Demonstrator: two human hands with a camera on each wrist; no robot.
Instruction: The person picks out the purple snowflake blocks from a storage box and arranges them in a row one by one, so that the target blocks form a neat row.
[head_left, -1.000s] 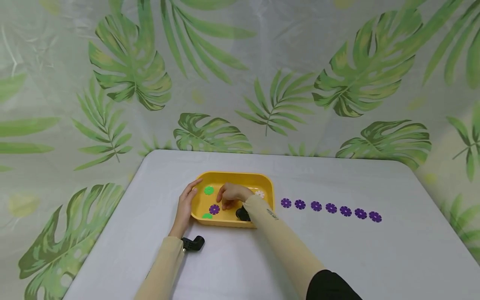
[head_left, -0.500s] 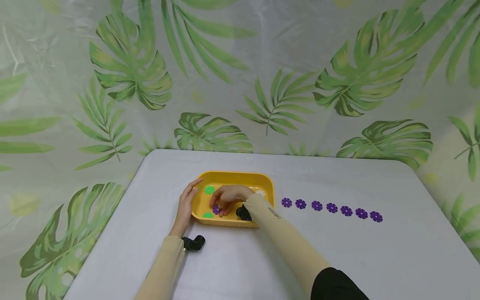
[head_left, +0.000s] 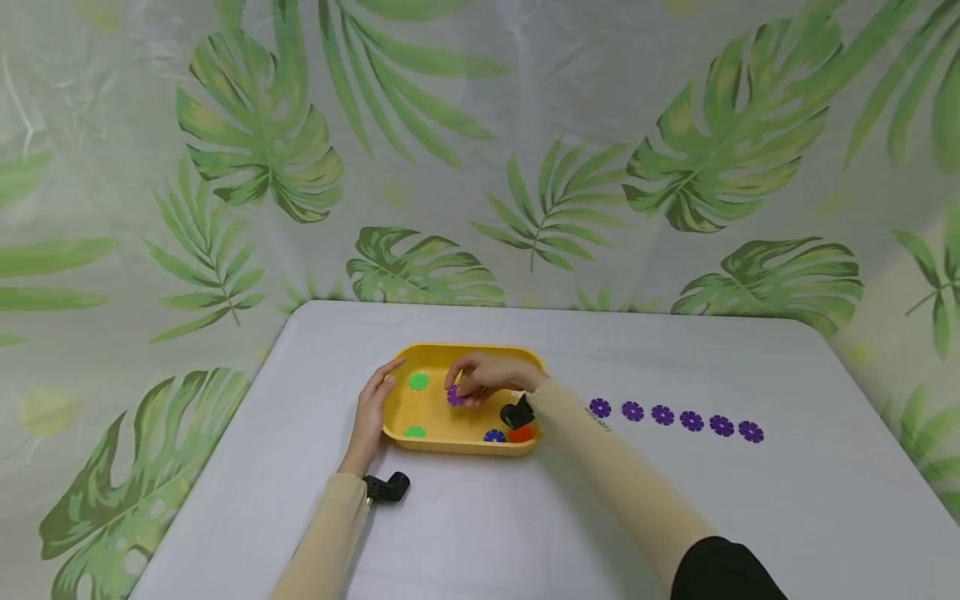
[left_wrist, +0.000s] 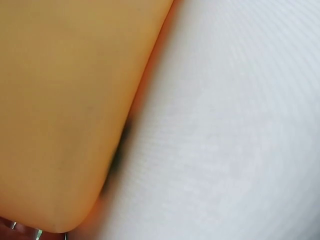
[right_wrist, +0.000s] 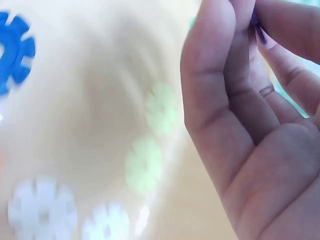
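Note:
My right hand (head_left: 495, 377) is over the yellow tray (head_left: 442, 445), pinching a purple flower-shaped disc (head_left: 455, 396) between thumb and fingers. In the right wrist view only a purple edge (right_wrist: 260, 31) of that disc shows between the fingertips. Along the tray's left rim lies my left hand (head_left: 367, 417), its fairly straight fingers touching the side. Green notched discs (head_left: 418, 381) sit in the tray's left half. A blue disc (head_left: 494, 436) and an orange-red disc (head_left: 520, 434) lie at the near right corner. White discs (right_wrist: 43, 210) show in the right wrist view.
Several purple discs (head_left: 662, 415) form a row on the white table (head_left: 675, 508) right of the tray; the right sleeve (head_left: 615, 467) hides the row's left end. A leaf-patterned sheet (head_left: 555, 208) stands behind the table. A small black camera (head_left: 387, 487) is on the left wrist.
My right hand reached the purple disc at the tray's left, took hold of it and brought it up and right. The blue and orange-red discs came into view. My left hand stayed put.

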